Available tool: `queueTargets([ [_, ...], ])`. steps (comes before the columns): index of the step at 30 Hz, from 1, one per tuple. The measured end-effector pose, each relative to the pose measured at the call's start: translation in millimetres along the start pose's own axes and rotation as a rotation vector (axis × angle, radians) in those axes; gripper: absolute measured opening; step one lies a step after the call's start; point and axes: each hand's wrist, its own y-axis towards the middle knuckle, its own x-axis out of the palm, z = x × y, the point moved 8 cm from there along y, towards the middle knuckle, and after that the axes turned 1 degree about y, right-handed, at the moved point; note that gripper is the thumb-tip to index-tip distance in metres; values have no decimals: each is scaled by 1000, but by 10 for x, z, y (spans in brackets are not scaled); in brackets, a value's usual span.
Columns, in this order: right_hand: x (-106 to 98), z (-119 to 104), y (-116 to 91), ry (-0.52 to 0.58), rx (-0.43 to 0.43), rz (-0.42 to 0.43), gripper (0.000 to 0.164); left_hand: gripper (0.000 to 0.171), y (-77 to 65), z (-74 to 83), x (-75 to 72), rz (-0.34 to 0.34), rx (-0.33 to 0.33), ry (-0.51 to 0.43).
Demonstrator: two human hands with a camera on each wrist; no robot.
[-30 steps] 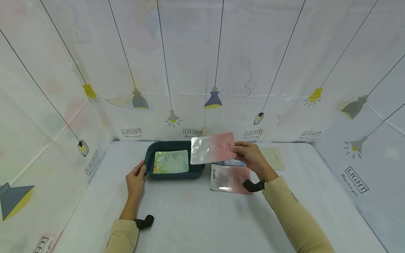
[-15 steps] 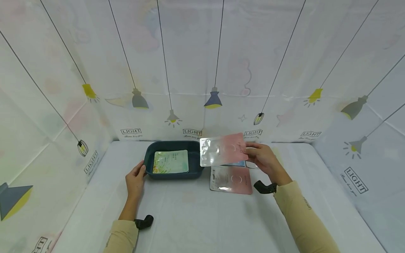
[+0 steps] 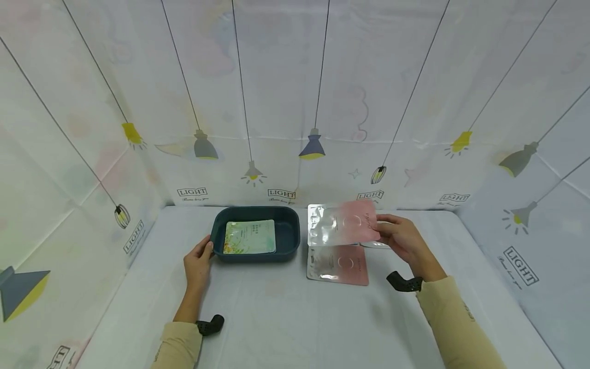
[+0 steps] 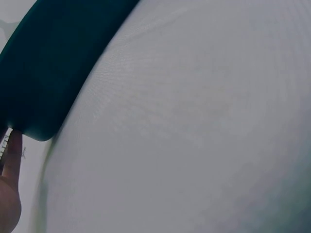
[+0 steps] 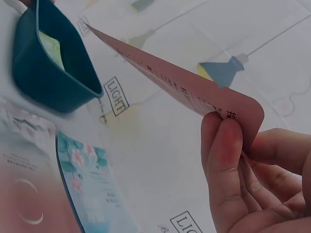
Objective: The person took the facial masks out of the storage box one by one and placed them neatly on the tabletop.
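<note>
My right hand (image 3: 405, 242) pinches the right end of a pink and silver sheet mask packet (image 3: 343, 223), raised above the table. In the right wrist view, the thumb and fingers grip the packet's pink corner, its printed back showing. Below it on the table lies a second pink and silver packet (image 3: 338, 265). A blue flowered packet (image 5: 90, 179) lies beside that one, mostly hidden in the head view. My left hand (image 3: 198, 264) holds the left end of a dark teal tray (image 3: 288, 237). Inside the tray rests a green flowered packet (image 3: 250, 237).
A white tablecloth (image 3: 267, 318) covers the table, with a lamp-printed curtain (image 3: 258, 102) behind and at both sides. Part of a pale packet (image 3: 375, 245) shows beneath the raised packet, near my right hand.
My right hand has moved right with the pink packet, from over the tray's right end to above the packets on the table. The left hand and tray have stayed in place.
</note>
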Motion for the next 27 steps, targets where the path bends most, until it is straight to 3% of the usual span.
queueTargets([
  [14,-500,262,-197,-7,47,77,40,41,3,-47,10,-5,-21,1],
  [27,-943,552,-297,15,142,131,50,40,10,-15,13,5,-11,1],
])
